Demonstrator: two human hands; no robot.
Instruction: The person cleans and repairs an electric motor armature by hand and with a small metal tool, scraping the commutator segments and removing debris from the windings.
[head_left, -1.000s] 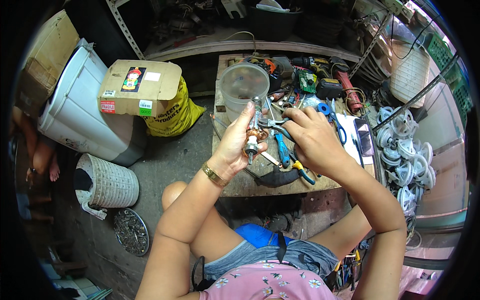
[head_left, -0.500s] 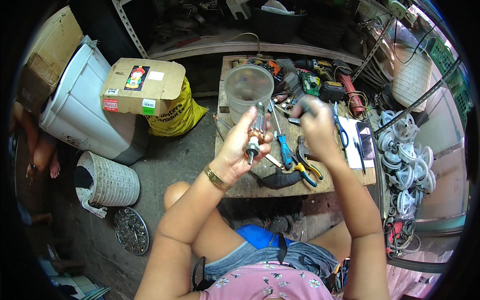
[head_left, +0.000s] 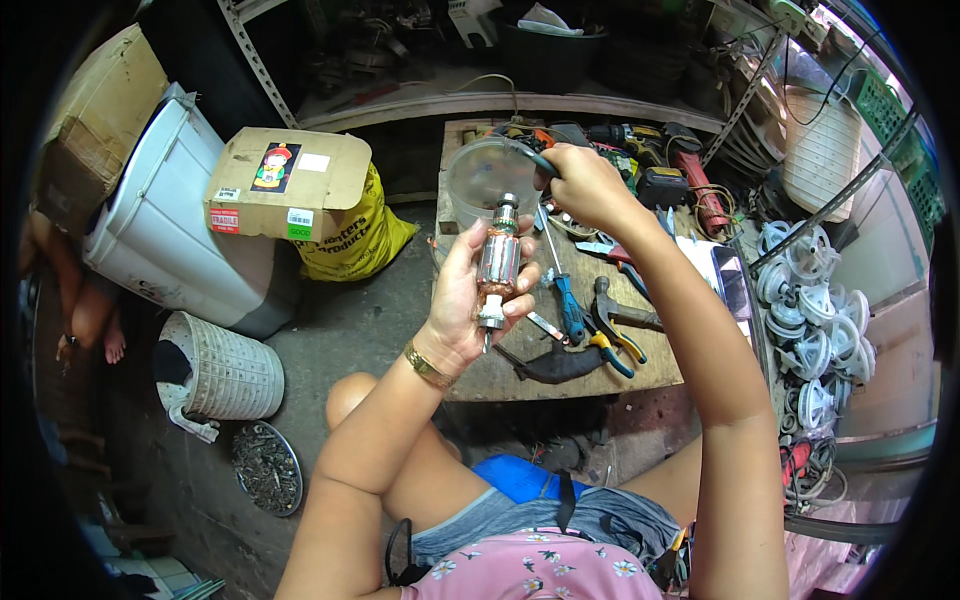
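My left hand, with a gold-coloured watch on the wrist, is closed round a motor armature and holds it upright above the bench. Its metal core, copper windings, white collar and bearings at both ends show. Farther up, my right hand is closed on a slim dark tool; its kind I cannot make out. That tool is over the rim of a clear plastic tub. On the bench beneath lie a blue-handled screwdriver, a hammer and yellow-and-blue pliers.
The wooden bench also bears a cordless drill and a red power tool. White plastic parts hang at the right. Leftward stand a cardboard box, a pale basket and a dish of metal bits.
My right hand has moved up and left with the tool, to beside the tub. The armature in my left hand has tipped from pointing towards me to upright.
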